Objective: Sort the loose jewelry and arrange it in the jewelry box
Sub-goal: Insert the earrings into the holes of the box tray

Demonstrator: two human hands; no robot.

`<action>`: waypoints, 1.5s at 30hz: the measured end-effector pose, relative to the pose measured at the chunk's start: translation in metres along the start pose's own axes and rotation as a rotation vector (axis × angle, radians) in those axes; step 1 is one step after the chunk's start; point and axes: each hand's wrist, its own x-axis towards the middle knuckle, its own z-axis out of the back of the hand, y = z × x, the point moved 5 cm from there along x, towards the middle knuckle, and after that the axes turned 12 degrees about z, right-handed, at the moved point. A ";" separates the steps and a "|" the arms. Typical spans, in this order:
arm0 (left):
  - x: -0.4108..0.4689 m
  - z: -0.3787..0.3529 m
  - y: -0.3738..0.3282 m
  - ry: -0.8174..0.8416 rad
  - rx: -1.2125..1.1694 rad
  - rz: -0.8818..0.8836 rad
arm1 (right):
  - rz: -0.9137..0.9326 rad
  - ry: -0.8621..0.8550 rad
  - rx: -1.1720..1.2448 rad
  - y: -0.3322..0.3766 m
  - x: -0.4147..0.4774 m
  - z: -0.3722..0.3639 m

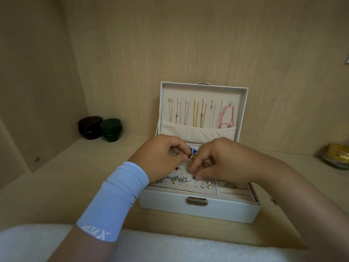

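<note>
A white jewelry box (198, 207) stands open on the wooden shelf, its lid (242, 110) upright. Several chains (196, 114) and a pink cord (225, 116) hang inside the lid. The beige earring panel (190, 184) holds silver studs, a red stone and pearls. My left hand (160, 154), with a light blue wrist sleeve, and my right hand (221, 161) meet over the panel. Both pinch a small gold earring (192, 157) between their fingertips. A second gold piece (207, 163) sits inside my right hand's curled fingers.
Two dark round jars (100, 128), one brown and one green, stand at the back left of the shelf. A glass jar with a gold lid (338, 155) sits at the right edge. A white fluffy cloth (170, 246) lies along the near edge.
</note>
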 end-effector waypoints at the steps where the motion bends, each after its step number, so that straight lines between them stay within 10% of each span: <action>1: 0.000 0.000 0.000 -0.001 0.002 -0.004 | 0.005 0.009 0.003 0.001 0.001 -0.002; 11: -0.007 0.008 -0.010 0.032 -0.265 -0.052 | -0.057 -0.432 0.529 0.002 -0.003 0.019; 19: -0.009 0.016 -0.008 -0.023 -0.587 0.000 | -0.274 -0.388 1.000 0.001 -0.003 0.007; 45: -0.007 0.031 -0.011 -0.100 -0.363 -0.160 | -0.141 -0.569 0.766 0.013 0.005 0.012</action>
